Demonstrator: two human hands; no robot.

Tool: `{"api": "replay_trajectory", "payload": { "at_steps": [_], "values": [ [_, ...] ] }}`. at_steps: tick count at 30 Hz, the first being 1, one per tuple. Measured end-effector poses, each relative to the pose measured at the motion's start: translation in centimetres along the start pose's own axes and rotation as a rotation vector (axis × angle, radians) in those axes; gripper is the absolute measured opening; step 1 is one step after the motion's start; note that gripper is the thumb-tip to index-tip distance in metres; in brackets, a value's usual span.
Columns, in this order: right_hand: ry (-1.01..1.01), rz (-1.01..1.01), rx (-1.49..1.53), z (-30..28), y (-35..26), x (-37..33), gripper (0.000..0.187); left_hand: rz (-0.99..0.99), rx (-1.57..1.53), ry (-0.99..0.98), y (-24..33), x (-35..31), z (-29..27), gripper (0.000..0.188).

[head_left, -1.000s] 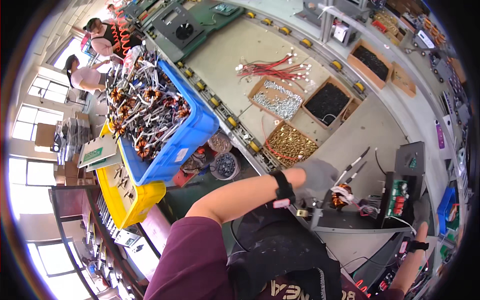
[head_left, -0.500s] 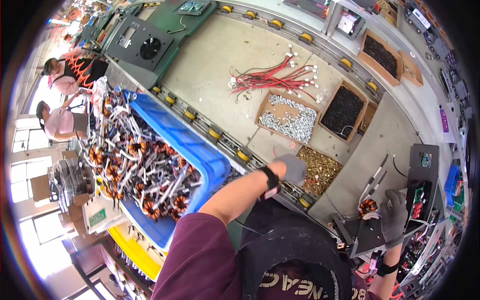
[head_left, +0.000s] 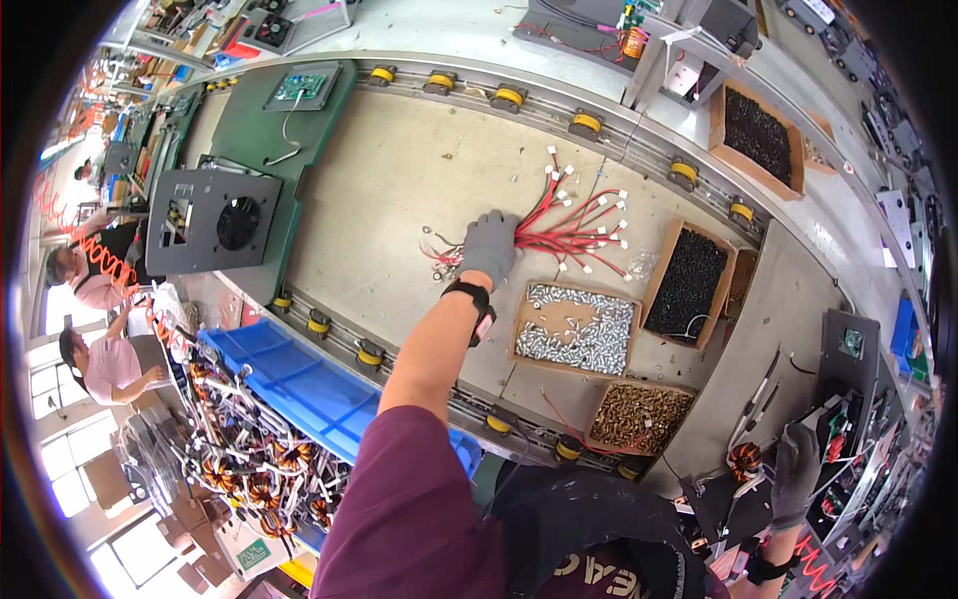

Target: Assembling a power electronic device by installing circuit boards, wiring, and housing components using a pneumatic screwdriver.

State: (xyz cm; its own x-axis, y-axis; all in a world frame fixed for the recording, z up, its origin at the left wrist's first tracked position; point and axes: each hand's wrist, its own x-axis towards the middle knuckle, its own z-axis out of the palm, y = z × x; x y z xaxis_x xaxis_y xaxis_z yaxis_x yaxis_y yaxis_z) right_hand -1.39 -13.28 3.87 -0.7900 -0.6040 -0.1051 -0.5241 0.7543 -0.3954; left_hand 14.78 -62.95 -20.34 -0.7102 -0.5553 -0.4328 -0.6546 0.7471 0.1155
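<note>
My left hand point(head_left: 489, 245), in a grey glove, is closed around the bundle of red and black wires point(head_left: 559, 237) lying on the bench. White connectors fan out to the right of the hand, and the wires' other ends show at its left. My right hand point(head_left: 796, 474), also gloved, lies with fingers stretched along the inside of a dark grey metal housing point(head_left: 843, 344). Beside it sits a copper-wound ring coil point(head_left: 743, 460) with sleeved leads, on the housing's black base point(head_left: 720, 504). Red and green electronic parts point(head_left: 836, 447) show just past the right fingers.
Cardboard trays of silver screws point(head_left: 574, 351), black screws point(head_left: 685, 283) and brass standoffs point(head_left: 639, 417) stand on the bench. A blue crate point(head_left: 299, 384) of coils is at the left. Roller rails point(head_left: 507, 97) edge the bench; a grey fan housing point(head_left: 215, 222) sits far left. Two people work beyond.
My left hand has moved from beside the brass tray, away and leftward, onto the red and black wires. The view has shifted; my right hand stays at the housing.
</note>
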Motion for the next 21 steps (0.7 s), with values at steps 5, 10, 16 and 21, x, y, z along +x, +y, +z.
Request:
{"api": "replay_trajectory", "payload": {
  "at_steps": [5, 10, 16, 21],
  "values": [
    [-0.075, -0.042, -0.069, 2.0, -3.7, 3.4, 0.024, -0.041, 0.089, 0.026, 1.3, -0.3, 1.0, 0.019],
    [-0.091, -0.255, 0.067, 1.7, -7.5, 4.3, 0.021, -0.380, -0.332, -0.120, 1.7, 1.6, -2.6, 0.029],
    [-0.056, -0.299, 0.243, -0.8, -8.3, 1.7, 0.021, 0.207, -1.059, -0.387, 2.4, -3.9, -12.3, 0.033],
    [-0.221, -0.323, 0.772, 1.1, -10.6, 1.9, 0.035, 0.547, -1.528, -0.542, 11.7, -14.9, -15.9, 0.047]
  ]
}}
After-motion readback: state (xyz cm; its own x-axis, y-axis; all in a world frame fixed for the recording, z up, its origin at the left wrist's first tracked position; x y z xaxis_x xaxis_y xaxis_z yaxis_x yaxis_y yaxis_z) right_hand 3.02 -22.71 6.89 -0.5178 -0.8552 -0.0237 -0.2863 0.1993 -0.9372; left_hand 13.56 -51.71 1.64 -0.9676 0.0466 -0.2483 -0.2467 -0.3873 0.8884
